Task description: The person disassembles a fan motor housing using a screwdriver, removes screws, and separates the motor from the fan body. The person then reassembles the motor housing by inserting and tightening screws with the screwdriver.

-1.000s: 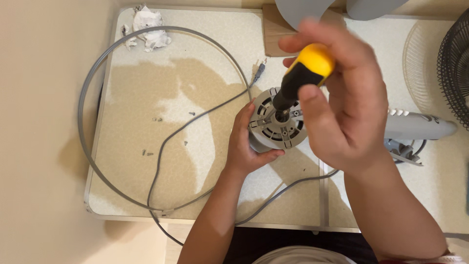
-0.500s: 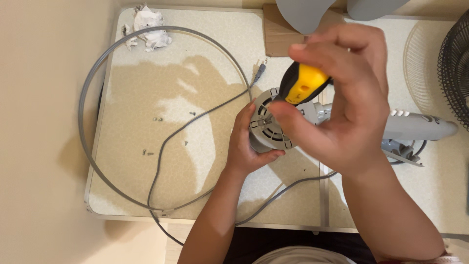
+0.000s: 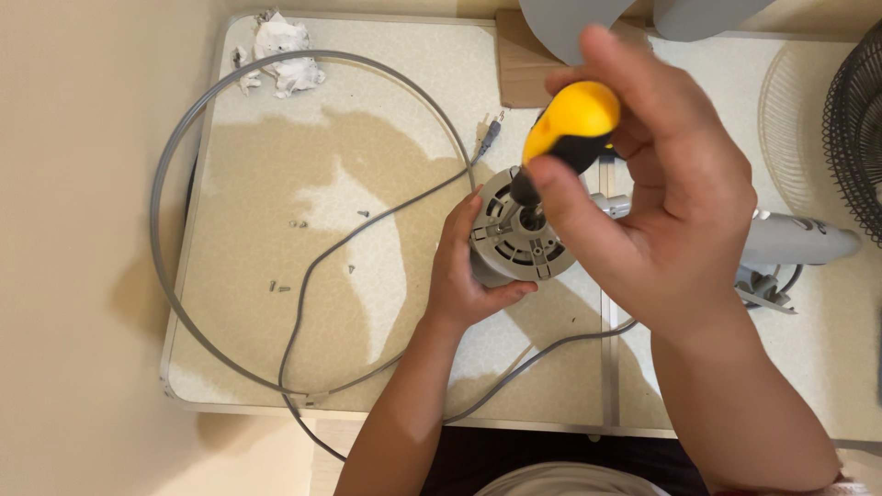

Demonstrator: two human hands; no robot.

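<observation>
On the pale speckled folding table point(image 3: 386, 386), the biggest loose piece is the grey plastic guard ring point(image 3: 163, 184), lying flat and hanging past the left edge; a nudge from the forearm could tip it off. Across the top right sit grey fan blades point(image 3: 588, 14), a wooden block point(image 3: 519, 60) just below them, a dark wire fan grille point(image 3: 854, 129) at the right edge and a pale grey fan neck piece point(image 3: 795, 241) behind the right wrist. The right hand point(image 3: 671, 230) is closed around the yellow-and-black screwdriver point(image 3: 565, 129), fingers wrapped on the handle, shaft pointing down into the face of the grey fan motor point(image 3: 519, 234), which stands near table centre. The tip itself is hidden by the thumb, so I cannot tell if it sits in a screw head; if it is off, pressing could make it slip and gouge the housing or jab the other hand. The left hand point(image 3: 464, 276) is curled around the motor's left and lower side, thumb under the rim, gripping it steady; that grip is one-sided, so torque could spin or tip the motor. The grey power cord point(image 3: 322, 266) loops from the motor area across the table and off the front edge, with its plug point(image 3: 487, 138) lying just above the motor; a snag on the cord would drag the motor. A crumpled white tissue point(image 3: 280, 50) sits in the far left corner. Several small loose screws point(image 3: 299, 223) lie scattered left of the cord, well apart from the hands; any sweep of the cord could roll them off the table.
</observation>
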